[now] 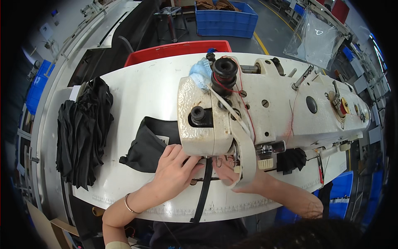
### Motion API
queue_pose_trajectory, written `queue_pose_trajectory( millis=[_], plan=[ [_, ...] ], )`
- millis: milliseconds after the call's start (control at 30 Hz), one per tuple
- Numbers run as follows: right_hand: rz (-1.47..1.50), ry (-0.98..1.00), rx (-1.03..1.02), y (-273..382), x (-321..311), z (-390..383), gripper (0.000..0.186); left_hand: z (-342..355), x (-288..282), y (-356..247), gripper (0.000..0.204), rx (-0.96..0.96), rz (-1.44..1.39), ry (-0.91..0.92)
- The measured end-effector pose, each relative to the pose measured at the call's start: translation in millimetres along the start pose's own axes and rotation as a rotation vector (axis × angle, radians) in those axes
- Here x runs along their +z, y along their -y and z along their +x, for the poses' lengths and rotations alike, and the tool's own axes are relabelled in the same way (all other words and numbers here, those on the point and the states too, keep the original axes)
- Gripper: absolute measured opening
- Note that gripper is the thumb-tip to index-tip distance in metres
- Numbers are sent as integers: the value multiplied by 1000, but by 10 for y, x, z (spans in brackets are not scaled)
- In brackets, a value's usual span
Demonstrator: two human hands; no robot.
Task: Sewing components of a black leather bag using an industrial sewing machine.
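Observation:
My left hand rests on the sewing table just left of the needle area, fingers bent and pressed together on a black fabric piece. That piece has a small white label and partly disappears under the head of the white sewing machine. A narrow black strip comes from beneath the machine head and hangs toward the table's front edge, between my hands. My right hand is close to the strip's right side; the machine head and a pale curved band hide most of its fingers.
A stack of black fabric pieces lies at left on the white table. More gathered black fabric sits right of the machine. Behind the table stand a red bin and a blue crate. Red thread runs over the machine.

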State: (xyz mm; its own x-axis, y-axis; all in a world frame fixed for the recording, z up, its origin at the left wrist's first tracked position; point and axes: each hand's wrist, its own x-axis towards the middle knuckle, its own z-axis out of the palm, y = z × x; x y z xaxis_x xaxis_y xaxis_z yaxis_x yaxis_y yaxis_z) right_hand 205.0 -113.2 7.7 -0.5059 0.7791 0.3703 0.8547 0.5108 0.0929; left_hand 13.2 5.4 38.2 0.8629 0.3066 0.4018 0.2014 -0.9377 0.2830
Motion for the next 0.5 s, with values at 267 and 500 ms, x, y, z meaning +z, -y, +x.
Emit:
queue_pose_trajectory(
  millis=[267, 500],
  plan=[
    [-106, 11, -88, 178, 47, 150, 33, 44, -79, -254, 25, 27, 94, 103],
    [125, -159, -10, 186, 214, -118, 29, -30, 19, 138, 26, -343, -539, -27]
  ],
)
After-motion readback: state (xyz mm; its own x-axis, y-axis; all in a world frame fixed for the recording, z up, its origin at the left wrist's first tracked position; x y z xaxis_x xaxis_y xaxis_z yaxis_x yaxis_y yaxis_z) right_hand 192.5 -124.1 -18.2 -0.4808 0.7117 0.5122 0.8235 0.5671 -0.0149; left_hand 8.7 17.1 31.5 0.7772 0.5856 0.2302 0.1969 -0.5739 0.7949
